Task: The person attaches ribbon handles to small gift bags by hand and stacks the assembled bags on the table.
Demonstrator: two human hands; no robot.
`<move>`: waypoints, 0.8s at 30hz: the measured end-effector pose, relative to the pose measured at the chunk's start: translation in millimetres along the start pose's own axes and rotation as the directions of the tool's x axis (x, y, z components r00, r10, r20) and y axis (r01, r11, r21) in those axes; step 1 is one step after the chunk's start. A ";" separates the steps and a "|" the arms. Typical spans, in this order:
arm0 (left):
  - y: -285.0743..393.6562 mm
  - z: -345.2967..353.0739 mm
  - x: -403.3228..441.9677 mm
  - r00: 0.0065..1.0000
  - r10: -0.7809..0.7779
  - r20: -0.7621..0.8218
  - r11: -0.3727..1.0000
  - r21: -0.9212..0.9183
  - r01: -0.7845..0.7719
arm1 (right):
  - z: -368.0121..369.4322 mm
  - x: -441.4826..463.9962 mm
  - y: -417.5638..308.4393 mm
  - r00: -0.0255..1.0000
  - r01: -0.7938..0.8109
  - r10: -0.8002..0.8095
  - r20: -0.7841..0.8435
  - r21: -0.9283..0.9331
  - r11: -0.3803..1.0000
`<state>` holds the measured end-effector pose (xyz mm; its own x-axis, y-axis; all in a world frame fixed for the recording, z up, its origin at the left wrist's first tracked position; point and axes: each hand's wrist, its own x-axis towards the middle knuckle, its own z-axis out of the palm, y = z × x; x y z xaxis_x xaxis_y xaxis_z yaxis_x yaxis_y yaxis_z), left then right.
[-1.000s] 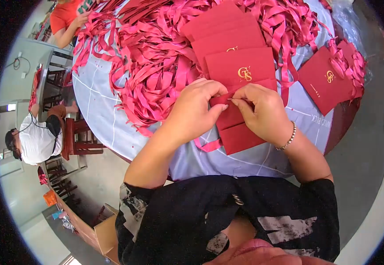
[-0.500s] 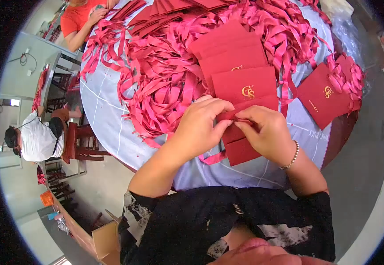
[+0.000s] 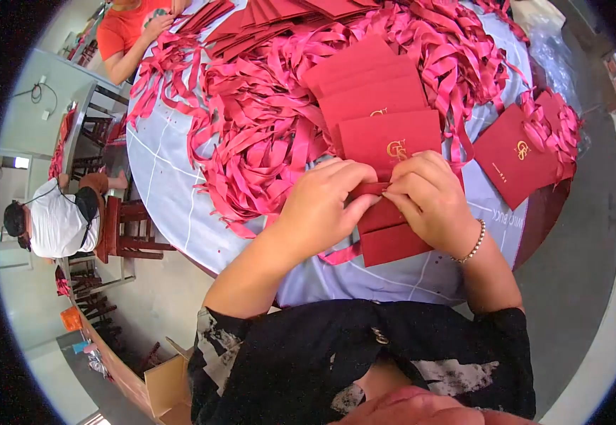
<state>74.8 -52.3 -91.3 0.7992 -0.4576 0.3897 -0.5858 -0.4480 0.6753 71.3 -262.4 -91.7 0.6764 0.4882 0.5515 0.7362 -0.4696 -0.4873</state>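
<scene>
Several dark red envelopes [image 3: 393,244] with gold lettering lie overlapped in a column in front of me. Over them, my left hand [image 3: 333,195] is closed, thumb and index finger pinching a short length of red ribbon [image 3: 372,188]. Close beside it, my right hand [image 3: 425,198] is also closed, its fingertips pinched at the ribbon's right end. A beaded bracelet [image 3: 472,244] circles my right wrist. A pink ribbon tail [image 3: 341,254] sticks out below my left wrist. Whether the ribbon is joined to an envelope is hidden by my fingers.
Heaps of pink-red ribbons [image 3: 258,142] cover much of the round table [image 3: 159,156]. More red envelopes [image 3: 517,152] lie at the right, others [image 3: 265,25] at the back. A person in orange [image 3: 120,35] sits at the far left; another in white [image 3: 56,219] sits further off.
My right hand has turned and shifted slightly up, its fingers now pinching higher along the ribbon. My left hand keeps its pinch almost in the same place.
</scene>
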 end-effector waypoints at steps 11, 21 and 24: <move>-0.5 2.7 -4.0 0.996 0.059 0.066 0.995 0.080 -0.064 | 9.4 -2.3 2.9 1.000 -0.001 0.001 -0.014 0.002 1.000; 6.8 2.3 -2.5 0.886 0.443 0.134 0.833 0.302 -0.463 | -28.9 25.2 17.0 0.898 -0.226 0.121 0.424 0.207 0.952; 12.6 -0.4 -1.9 0.880 0.447 0.161 0.816 0.331 -0.474 | -27.6 43.1 24.2 0.833 -0.260 0.120 0.540 0.190 0.947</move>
<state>65.9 -56.8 -83.2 0.4201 -0.7263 0.5441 -0.9015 -0.4025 0.1589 117.7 -273.0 -61.1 0.6632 0.7476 0.0354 0.5253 -0.4313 -0.7335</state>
